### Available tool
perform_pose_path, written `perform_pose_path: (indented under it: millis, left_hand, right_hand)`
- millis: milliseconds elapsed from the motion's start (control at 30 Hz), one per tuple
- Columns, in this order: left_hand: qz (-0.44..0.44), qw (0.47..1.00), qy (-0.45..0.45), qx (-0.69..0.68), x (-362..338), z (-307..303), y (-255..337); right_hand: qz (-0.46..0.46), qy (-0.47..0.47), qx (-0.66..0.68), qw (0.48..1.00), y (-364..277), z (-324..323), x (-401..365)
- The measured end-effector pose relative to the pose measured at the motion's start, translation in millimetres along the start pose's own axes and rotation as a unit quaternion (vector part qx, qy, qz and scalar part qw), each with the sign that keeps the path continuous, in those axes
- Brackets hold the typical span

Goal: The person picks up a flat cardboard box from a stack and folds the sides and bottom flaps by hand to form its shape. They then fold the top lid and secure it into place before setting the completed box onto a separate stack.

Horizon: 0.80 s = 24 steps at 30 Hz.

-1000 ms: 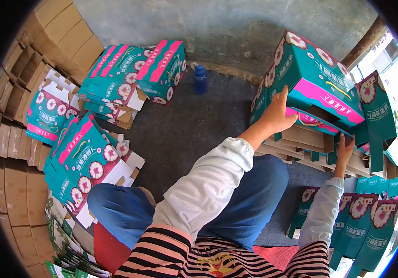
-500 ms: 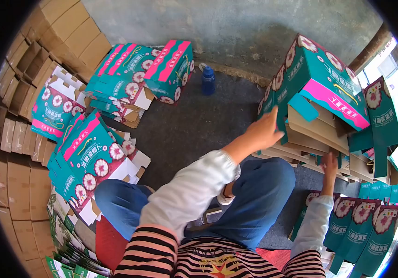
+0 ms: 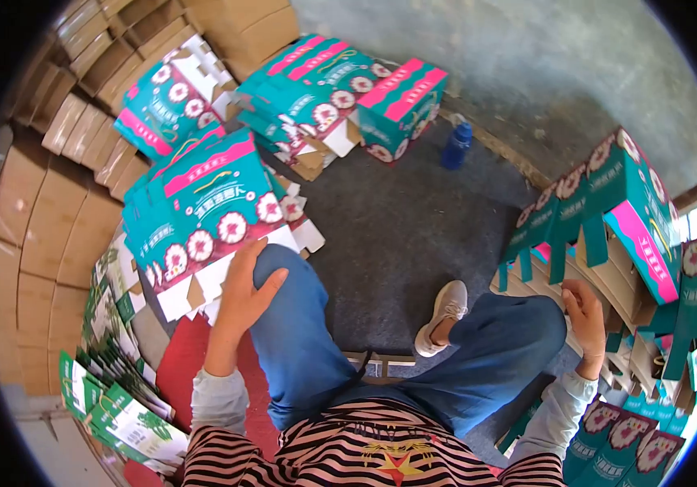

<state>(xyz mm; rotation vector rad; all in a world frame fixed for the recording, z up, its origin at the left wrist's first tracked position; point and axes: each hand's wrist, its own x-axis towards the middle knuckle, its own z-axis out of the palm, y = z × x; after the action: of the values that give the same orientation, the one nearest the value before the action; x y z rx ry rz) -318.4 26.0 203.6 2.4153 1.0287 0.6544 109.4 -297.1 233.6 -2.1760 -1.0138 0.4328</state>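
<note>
My left hand (image 3: 244, 294) is at my left knee, its thumb and fingers apart, with nothing in it. Just beyond it lies a pile of flat teal and pink printed cartons (image 3: 210, 191) with white flaps. My right hand (image 3: 584, 318) hovers beside my right knee, fingers slightly bent and apart, holding nothing. Next to it stand folded-open teal boxes (image 3: 647, 207) with brown cardboard insides, stacked on their sides.
A blue bottle (image 3: 457, 146) stands near the wall beside a closed teal box (image 3: 401, 109). Brown cartons (image 3: 56, 211) are stacked at the left. Green and white printed sheets (image 3: 133, 422) lie lower left; more teal boxes (image 3: 608, 446) stand lower right.
My left hand has swung from the right-hand boxes back to my left knee. My right hand has shifted slightly, close to my right knee. The view has turned, and my legs are spread wider.
</note>
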Motion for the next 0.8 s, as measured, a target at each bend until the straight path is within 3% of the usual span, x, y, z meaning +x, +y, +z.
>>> perform_pose_path:
  millis: [67, 133, 233, 300, 400, 467, 500, 633, 700, 800]
  left_hand:
    - [-0.054, 0.985, 0.06, -0.155, -19, 12, -25]
    - [-0.123, 0.937, 0.111, -0.309, -29, 20, -37]
    - [-0.153, 0.921, 0.157, -0.323, -37, 26, -65]
    - [-0.27, 0.871, 0.106, -0.396, -61, 50, -116]
    - [-0.423, 0.785, 0.04, -0.45, -103, 83, -189]
    - [-0.488, 0.745, 0.044, -0.453, -120, 87, -215]
    - [-0.508, 0.735, 0.091, -0.441, -124, 85, -218]
    - [-0.545, 0.709, 0.213, -0.394, -149, 81, -274]
    - [-0.526, 0.743, 0.261, -0.321, -162, 88, -324]
    - [-0.457, 0.817, 0.298, -0.186, -164, 80, -352]
  right_hand:
    - [-0.06, -0.011, -0.04, 0.997, -47, 16, 15]
    - [-0.137, -0.051, -0.079, 0.986, -82, 37, 35]
    - [-0.208, -0.113, -0.071, 0.969, -101, 81, 63]
    - [-0.21, -0.164, -0.062, 0.962, -88, 118, 81]
    - [-0.165, -0.24, -0.418, 0.86, -61, 139, 80]
    - [-0.185, -0.228, -0.366, 0.883, -59, 143, 78]
    - [-0.198, -0.218, -0.333, 0.896, -66, 143, 77]
    - [-0.206, -0.221, -0.319, 0.898, -73, 156, 83]
    - [-0.2, -0.232, -0.339, 0.889, -72, 163, 85]
    - [-0.202, -0.244, -0.344, 0.884, -75, 170, 86]
